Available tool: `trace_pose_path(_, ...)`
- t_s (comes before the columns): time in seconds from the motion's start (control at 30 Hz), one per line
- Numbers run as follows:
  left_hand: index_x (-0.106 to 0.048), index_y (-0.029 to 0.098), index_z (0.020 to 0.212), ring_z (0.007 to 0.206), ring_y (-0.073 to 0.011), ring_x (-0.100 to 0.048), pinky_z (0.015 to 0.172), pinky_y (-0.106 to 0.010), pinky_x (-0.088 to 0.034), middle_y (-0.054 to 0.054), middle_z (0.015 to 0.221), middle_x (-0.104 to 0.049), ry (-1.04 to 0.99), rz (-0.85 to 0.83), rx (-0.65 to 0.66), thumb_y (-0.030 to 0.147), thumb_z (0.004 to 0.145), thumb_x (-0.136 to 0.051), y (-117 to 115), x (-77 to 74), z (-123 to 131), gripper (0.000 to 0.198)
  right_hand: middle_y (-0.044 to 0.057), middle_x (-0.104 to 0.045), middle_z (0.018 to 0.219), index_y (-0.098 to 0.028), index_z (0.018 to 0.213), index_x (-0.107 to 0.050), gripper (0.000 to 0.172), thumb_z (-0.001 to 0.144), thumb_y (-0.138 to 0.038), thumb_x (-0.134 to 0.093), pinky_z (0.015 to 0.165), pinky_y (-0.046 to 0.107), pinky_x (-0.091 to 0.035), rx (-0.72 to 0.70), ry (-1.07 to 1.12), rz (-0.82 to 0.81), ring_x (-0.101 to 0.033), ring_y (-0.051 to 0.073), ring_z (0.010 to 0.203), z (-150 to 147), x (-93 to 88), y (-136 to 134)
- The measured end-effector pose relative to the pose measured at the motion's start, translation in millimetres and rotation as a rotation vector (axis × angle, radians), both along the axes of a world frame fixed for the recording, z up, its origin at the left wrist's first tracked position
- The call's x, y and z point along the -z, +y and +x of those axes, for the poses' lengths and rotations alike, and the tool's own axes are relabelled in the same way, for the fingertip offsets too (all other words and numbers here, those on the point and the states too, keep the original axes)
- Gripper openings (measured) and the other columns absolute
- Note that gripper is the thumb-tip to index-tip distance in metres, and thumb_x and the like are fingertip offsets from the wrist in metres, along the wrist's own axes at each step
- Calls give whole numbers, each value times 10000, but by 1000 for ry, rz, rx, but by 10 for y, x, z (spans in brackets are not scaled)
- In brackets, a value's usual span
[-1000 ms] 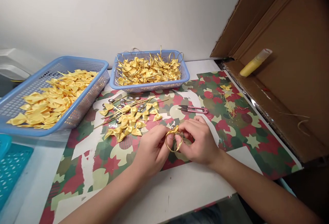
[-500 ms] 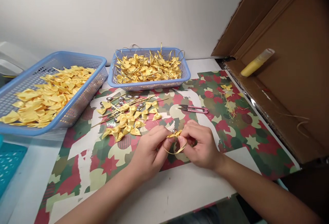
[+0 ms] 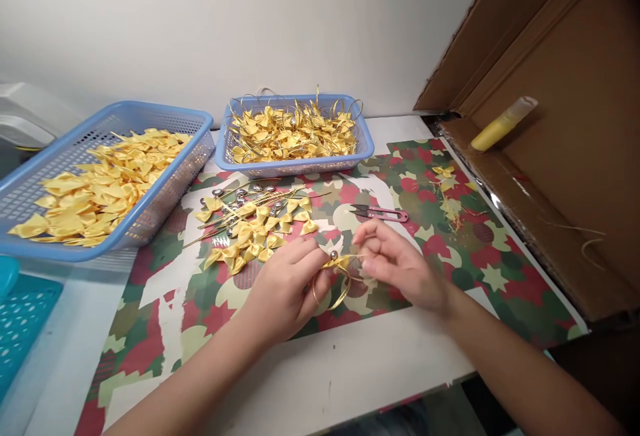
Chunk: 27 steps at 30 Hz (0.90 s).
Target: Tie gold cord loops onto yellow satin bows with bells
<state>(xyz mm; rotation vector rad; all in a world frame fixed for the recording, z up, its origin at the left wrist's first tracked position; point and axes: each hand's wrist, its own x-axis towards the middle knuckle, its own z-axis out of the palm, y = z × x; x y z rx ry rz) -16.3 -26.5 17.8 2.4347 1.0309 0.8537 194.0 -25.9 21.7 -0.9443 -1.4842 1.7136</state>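
My left hand [image 3: 295, 283] is closed, thumb and fingers pinching a yellow ribbon bow [image 3: 334, 264] with a small silver bell [image 3: 334, 255] on it. A gold cord [image 3: 340, 299] hangs from the bow in a loop below the fingers. To the right, my right hand [image 3: 400, 266] pinches a thin end of the cord between thumb and forefinger, its other fingers loosely curled. Beyond my left hand lies a pile of loose yellow bows [image 3: 250, 239], with silver bells [image 3: 241, 193] and straight gold cords [image 3: 220, 219] among them.
A blue basket [image 3: 295, 168] at the back holds bows with gold loops; another blue basket [image 3: 107, 253] at the left holds plain bows. Pink thread snips [image 3: 383, 213] lie past my right hand. Thread scraps [image 3: 453, 213], a cardboard wall [image 3: 565, 156] and a yellow tube [image 3: 505, 124] are at the right.
My right hand has moved right, away from the bow, drawing the thin cord end out. My left hand still holds the bow. The view has shifted slightly.
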Motion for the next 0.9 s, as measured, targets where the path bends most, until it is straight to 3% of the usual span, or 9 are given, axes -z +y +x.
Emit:
trace_pose_path(0.13,-469,176,707,620,-141,-388,592,-259,-339,-5,659,-458,104,31,-25,131,890,-424,44,12,-18,193,-26,-406,716,-239,895,-482,74,930,-301,-504,522,235,-326,181,43,78,-351,111,590,36,7,-2)
trace_pose_path(0.23,-453,180,694,623,-145,-383,596,-268,-334,-7,661,-468,140,29,-35,153,895,-413,52,21,-15,207,-26,-401,713,-250,884,-490,54,926,-278,-509,537,244,-326,200,82,130,-363,119,602,72,-2,-25)
trace_pose_path(0.33,-442,183,694,631,-144,-393,599,-269,-332,-5,669,-466,107,-77,-81,193,920,-398,35,19,-12,231,-37,-417,683,-255,918,-509,9,918,-264,-511,545,242,-340,86,39,127,-387,113,585,107,-43,-44)
trace_pose_path(0.43,-388,191,669,608,-132,-383,572,-256,-314,13,637,-417,6,-235,-174,241,952,-371,15,5,-7,288,-55,-449,611,-252,1033,-511,120,914,-251,-496,550,246,-368,-63,-158,140,-433,118,559,113,-69,-23)
trace_pose_path(0.5,-340,196,653,585,-124,-363,553,-252,-298,25,615,-385,-65,-316,-233,266,964,-361,8,-4,1,319,-33,-524,659,-237,1056,-513,172,884,-231,-518,593,270,-406,12,-378,282,-493,139,616,90,-57,5)
trace_pose_path(0.57,-308,200,647,573,-121,-348,542,-252,-288,31,604,-362,-129,-369,-264,285,968,-358,3,-7,12,336,24,-596,830,-220,986,-538,172,819,-205,-576,707,322,-442,198,-556,529,-551,185,789,44,-25,25)
trace_pose_path(0.67,-291,202,650,571,-120,-341,538,-253,-283,34,602,-341,-189,-399,-265,288,974,-346,-13,1,27,339,57,-606,941,-205,895,-540,178,751,-204,-645,824,379,-420,356,-620,797,-543,233,943,-52,27,7)
trace_pose_path(0.9,-340,201,670,594,-135,-370,564,-265,-305,20,626,-389,-73,-209,-213,235,956,-358,-65,14,77,288,-20,-527,632,-201,766,-457,151,807,-233,-598,650,318,-314,449,-617,1036,-448,144,608,-255,60,-115)
